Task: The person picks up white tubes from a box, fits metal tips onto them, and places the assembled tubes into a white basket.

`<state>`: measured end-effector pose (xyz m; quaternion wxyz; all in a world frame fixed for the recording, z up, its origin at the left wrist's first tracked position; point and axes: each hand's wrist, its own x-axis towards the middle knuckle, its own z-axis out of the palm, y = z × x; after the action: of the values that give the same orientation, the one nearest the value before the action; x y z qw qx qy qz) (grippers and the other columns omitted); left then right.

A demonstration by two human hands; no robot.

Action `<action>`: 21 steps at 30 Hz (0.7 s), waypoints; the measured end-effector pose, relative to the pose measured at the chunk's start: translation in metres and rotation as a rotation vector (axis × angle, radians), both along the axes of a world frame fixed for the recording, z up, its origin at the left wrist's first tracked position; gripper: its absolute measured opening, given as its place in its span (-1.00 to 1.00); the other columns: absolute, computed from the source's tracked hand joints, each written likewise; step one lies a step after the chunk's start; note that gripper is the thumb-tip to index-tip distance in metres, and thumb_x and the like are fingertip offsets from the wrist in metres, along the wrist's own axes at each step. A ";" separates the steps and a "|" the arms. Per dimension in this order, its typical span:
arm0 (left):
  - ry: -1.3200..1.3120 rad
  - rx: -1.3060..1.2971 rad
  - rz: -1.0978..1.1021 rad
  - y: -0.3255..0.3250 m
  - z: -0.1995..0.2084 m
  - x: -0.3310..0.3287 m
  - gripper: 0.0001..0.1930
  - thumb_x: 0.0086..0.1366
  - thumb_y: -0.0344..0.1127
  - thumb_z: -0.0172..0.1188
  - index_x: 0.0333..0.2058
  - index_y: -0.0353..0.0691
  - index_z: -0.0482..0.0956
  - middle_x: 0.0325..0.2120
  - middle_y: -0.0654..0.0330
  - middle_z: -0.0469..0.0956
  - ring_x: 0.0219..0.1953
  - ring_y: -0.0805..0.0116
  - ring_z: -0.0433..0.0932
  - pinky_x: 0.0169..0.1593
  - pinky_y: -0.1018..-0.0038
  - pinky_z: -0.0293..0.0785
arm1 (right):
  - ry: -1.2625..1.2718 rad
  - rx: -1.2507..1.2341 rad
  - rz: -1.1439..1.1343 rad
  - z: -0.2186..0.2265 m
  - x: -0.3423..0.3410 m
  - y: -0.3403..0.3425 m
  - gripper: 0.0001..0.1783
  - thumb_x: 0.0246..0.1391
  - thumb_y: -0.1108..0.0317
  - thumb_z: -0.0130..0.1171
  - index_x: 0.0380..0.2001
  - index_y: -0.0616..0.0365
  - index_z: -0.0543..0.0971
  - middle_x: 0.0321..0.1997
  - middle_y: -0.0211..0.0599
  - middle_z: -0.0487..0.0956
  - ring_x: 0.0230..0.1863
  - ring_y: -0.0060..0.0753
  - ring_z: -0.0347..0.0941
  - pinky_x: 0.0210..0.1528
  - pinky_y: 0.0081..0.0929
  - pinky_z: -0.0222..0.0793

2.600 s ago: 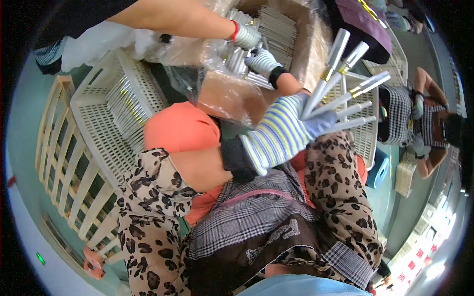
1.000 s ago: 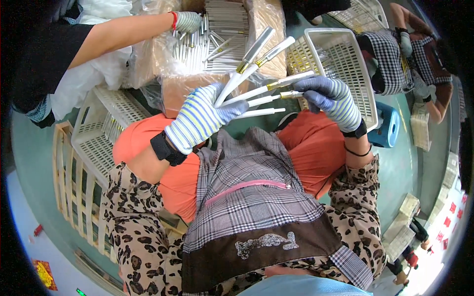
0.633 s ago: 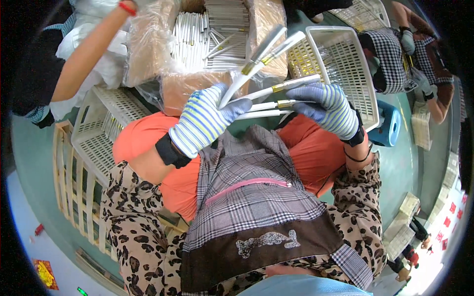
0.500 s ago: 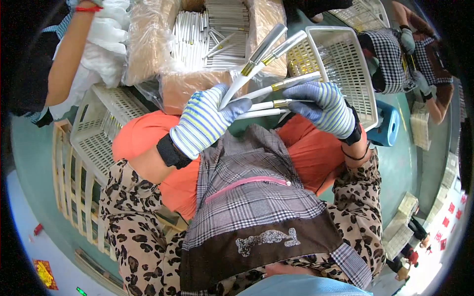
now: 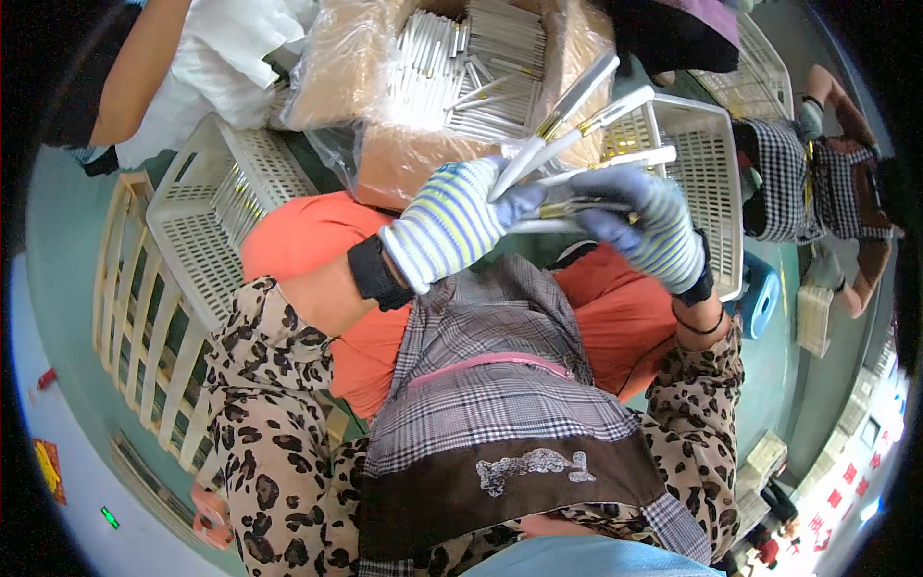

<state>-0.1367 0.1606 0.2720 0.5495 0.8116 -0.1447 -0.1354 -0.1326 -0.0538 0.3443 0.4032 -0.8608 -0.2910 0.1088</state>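
My left hand (image 5: 447, 223), in a striped knit glove, is closed around a fan of several slim, white-handled brushes (image 5: 524, 165). Their gold collars and pale, see-through-looking sleeves point up and to the right. To its right, my right hand (image 5: 652, 229), gloved the same way, has thumb and fingers bent around the lower brushes of that fan, near their collars. Motion blurs these fingers a little. Just beyond my hands, a plastic-lined cardboard box (image 5: 413, 159) holds many more white brushes (image 5: 428, 62) in packed rows.
White plastic baskets stand on both sides, one left (image 5: 178, 207) with brushes inside, one right (image 5: 716, 207). A wooden slatted pallet (image 5: 135, 317) lies left, and a blue stool-like object (image 5: 760, 293) sits right. Co-workers' arms show at far left (image 5: 144, 77) and right (image 5: 860, 279).
The whole view has shifted, with the box and baskets now further right. My right hand's fingers have curled further in around the lower brushes. My left hand keeps its hold.
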 end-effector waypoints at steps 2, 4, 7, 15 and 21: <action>-0.052 -0.077 0.044 0.002 0.000 0.001 -0.57 0.15 0.03 0.15 -0.31 -0.31 0.51 -0.63 0.20 0.49 -0.63 0.49 0.45 -0.53 0.54 0.38 | 0.175 0.383 -0.260 -0.011 0.007 -0.016 -0.73 -0.02 0.35 0.17 -0.22 0.20 0.51 -0.38 -0.38 0.54 -0.36 -0.61 0.44 -0.33 -0.61 0.36; 0.445 -0.366 0.082 0.007 0.028 -0.001 -0.55 0.14 0.09 0.14 -0.37 -0.28 0.51 -0.70 0.31 0.43 -0.75 0.62 0.34 -0.68 0.66 0.27 | 0.202 0.778 -0.538 -0.029 0.035 -0.053 -0.64 0.16 0.10 -0.06 -0.40 0.19 0.51 -0.46 -0.37 0.52 -0.54 -0.66 0.35 -0.51 -0.71 0.22; 0.608 -0.515 0.071 0.002 0.043 -0.008 -0.51 0.12 0.13 0.14 -0.29 -0.25 0.48 -0.73 0.39 0.36 -0.79 0.70 0.25 -0.74 0.75 0.15 | -0.195 0.241 -0.288 -0.052 0.094 -0.064 -0.69 0.15 0.15 -0.03 -0.37 0.20 0.52 -0.44 -0.33 0.54 -0.47 -0.60 0.40 -0.46 -0.67 0.28; 0.631 -0.779 0.022 -0.021 0.063 0.002 -0.49 0.05 0.11 0.23 -0.22 -0.22 0.45 -0.69 0.42 0.36 -0.75 0.73 0.24 -0.69 0.78 0.17 | -0.177 -0.448 0.127 -0.213 0.188 0.093 -0.73 0.02 0.29 0.03 -0.21 0.15 0.51 -0.30 -0.04 0.54 -0.27 -0.11 0.49 -0.20 -0.32 0.38; 0.429 -0.739 0.166 -0.026 0.061 0.002 -0.68 0.11 -0.10 0.25 -0.41 -0.28 0.50 -0.68 0.38 0.42 -0.65 0.67 0.33 -0.57 0.69 0.30 | -0.244 -0.584 0.297 -0.264 0.185 0.147 -0.73 -0.02 0.31 0.01 -0.23 0.16 0.51 -0.28 0.02 0.53 -0.22 0.02 0.47 -0.14 -0.25 0.36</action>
<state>-0.1342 0.1346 0.3332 0.8297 0.5227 -0.0004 -0.1957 0.0529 0.0933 0.0804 0.0818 -0.8947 -0.4157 0.1413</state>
